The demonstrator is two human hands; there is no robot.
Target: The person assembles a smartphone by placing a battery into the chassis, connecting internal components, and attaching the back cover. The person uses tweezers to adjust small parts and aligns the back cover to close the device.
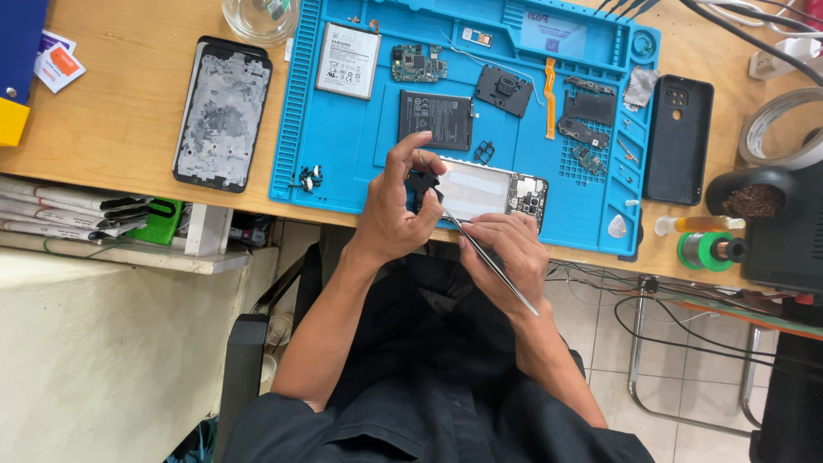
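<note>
We see our left hand (396, 201) pinching a small black part (422, 181) just above the opened phone (493, 194) on the blue mat (360, 163). Our right hand (506, 253) grips tweezers (489, 257), tips slanting up-left toward that part.

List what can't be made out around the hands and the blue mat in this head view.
- Small black part: mostly hidden by the left hand fingers; its kind is unclear.
- Tweezers tip: too fine to see what it touches.
- Opened phone: near edge covered by both hands.
- Right hand: its fingers' grip is hidden.
- Glass bowl: cut off by the top edge.
</note>
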